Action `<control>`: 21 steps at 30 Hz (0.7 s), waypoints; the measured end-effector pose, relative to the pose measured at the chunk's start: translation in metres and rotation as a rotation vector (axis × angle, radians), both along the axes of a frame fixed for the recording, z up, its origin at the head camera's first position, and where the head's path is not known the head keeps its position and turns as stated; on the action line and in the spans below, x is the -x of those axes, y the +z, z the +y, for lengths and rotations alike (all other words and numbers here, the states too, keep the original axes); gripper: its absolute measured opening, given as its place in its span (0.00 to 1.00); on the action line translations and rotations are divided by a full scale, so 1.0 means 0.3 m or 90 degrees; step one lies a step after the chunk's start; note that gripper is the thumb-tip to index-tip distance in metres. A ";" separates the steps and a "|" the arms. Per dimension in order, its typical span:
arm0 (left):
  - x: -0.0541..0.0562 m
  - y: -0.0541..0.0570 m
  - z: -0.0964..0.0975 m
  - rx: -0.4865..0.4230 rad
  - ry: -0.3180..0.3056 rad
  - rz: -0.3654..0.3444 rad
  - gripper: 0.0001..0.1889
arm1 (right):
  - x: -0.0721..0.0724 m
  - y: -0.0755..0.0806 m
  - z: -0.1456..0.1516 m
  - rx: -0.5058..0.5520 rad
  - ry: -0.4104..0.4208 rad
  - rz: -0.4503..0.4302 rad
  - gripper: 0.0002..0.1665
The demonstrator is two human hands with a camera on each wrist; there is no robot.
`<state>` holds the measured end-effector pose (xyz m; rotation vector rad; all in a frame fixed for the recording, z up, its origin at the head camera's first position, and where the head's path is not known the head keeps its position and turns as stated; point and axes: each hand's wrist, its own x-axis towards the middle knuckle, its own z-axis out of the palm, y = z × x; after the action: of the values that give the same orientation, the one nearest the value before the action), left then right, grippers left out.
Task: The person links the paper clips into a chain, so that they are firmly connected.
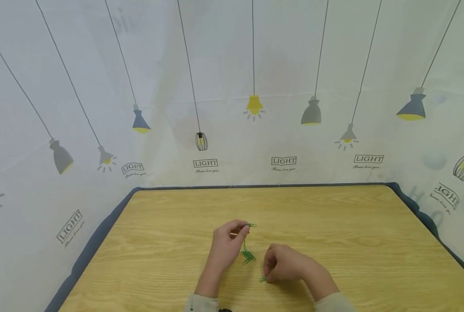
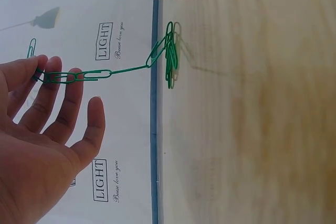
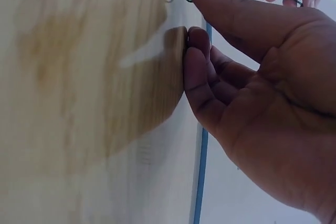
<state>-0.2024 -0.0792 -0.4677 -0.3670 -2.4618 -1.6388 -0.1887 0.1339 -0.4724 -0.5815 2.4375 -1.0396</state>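
My left hand (image 1: 227, 247) pinches a chain of green paper clips (image 2: 94, 75) between thumb and forefinger, with its other fingers spread. One clip (image 1: 253, 225) sticks out above the pinch. The chain hangs down to a bunched heap of green paper clips (image 1: 248, 256) near the table top. To the right and nearer the body, my right hand (image 1: 288, 264) is low over the wood, its fingers curled. A single green paper clip (image 1: 263, 279) pokes out from its fingertips. In the right wrist view the thumb (image 3: 236, 17) partly covers green clips behind it, and the forefinger's grip is hidden.
A wood-grain table (image 1: 169, 216) with a dark blue edge (image 1: 232, 186) carries the work. A pale cloth wall (image 1: 232, 56) printed with lamps and LIGHT labels stands close behind and on both sides.
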 end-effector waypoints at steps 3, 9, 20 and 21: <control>-0.001 -0.001 0.001 -0.001 0.003 -0.004 0.10 | 0.004 -0.003 0.012 0.020 0.003 -0.016 0.09; -0.001 -0.003 0.001 -0.002 -0.002 -0.001 0.11 | 0.008 0.001 0.034 0.059 0.010 -0.042 0.06; -0.005 0.000 -0.003 0.003 -0.003 -0.002 0.10 | 0.023 0.024 0.055 0.113 -0.002 -0.050 0.03; -0.006 0.001 -0.004 0.003 -0.002 -0.004 0.10 | 0.024 0.029 0.054 0.116 0.001 -0.041 0.05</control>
<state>-0.2007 -0.0803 -0.4675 -0.3673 -2.4716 -1.6377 -0.1959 0.1503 -0.4638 -0.5987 2.3014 -1.2689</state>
